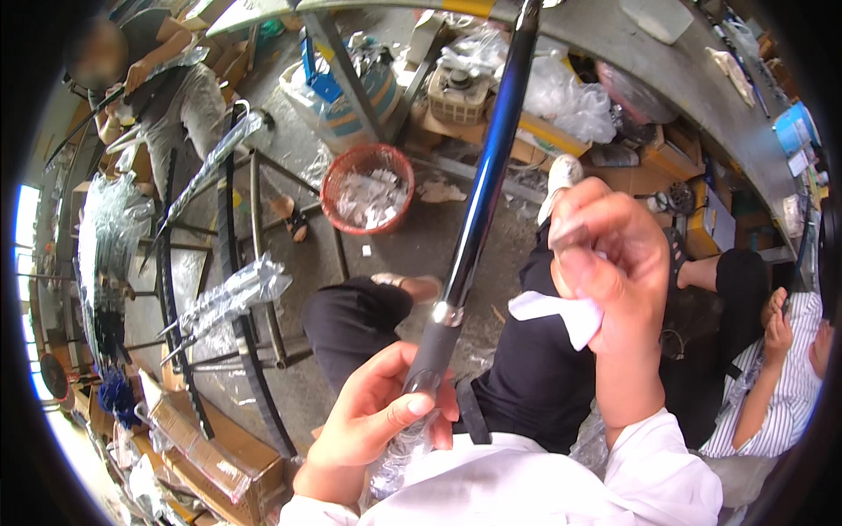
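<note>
A glossy black and blue fishing rod [481, 206] slants up and to the right in front of me. Its grey grip [432, 355] meets the shiny shaft at a silver ring [447, 313]. My left hand [386, 405] is closed around the lower grip, thumb on top, with clear plastic wrap [405, 456] below it. To the right of the shaft, apart from it, my right hand [614, 263] is raised with its fingers curled. A crumpled white cloth or paper [566, 317] sticks out from under them. Thumb and forefinger pinch a small dark piece [572, 237].
A red basket [367, 219] of white scraps stands on the floor ahead. Metal racks [263, 254] bear wrapped rods [232, 298] at left, near cardboard boxes [215, 447]. A workbench [702, 70] curves along the far right. Other people sit at far left and right.
</note>
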{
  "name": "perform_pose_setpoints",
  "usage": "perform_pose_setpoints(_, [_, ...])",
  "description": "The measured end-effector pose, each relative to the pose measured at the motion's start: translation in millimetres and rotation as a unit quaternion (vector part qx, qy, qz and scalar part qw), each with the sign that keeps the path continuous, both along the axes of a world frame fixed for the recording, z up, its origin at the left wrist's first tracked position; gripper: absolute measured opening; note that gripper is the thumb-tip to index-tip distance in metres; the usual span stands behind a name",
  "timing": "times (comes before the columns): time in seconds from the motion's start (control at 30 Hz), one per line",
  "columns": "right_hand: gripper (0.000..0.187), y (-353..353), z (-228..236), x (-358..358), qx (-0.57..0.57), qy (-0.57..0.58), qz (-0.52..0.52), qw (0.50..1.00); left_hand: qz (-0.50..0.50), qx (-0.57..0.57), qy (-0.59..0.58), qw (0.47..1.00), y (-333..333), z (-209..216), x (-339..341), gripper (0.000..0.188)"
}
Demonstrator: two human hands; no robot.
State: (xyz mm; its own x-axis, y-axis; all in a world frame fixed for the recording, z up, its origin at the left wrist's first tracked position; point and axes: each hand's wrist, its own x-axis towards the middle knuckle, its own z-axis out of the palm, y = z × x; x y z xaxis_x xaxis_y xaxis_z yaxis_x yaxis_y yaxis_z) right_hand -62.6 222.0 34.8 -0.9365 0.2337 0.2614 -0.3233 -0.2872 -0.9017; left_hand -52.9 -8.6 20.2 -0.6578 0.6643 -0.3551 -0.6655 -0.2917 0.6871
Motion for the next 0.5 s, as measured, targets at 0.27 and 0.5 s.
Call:
perform_pose_setpoints(0.27, [0.027,-33,-2,54,0.371,0.149,-0.140,0.906,0.015,-0.027,-0.027,0.999,2,15,22,0.048])
perform_pose_setpoints(0.5, [0.035,-53,-11,79,0.458,0.246,-0.215,0.826,0.068,-0.050,-0.042,0.996,2,22,43,0.047])
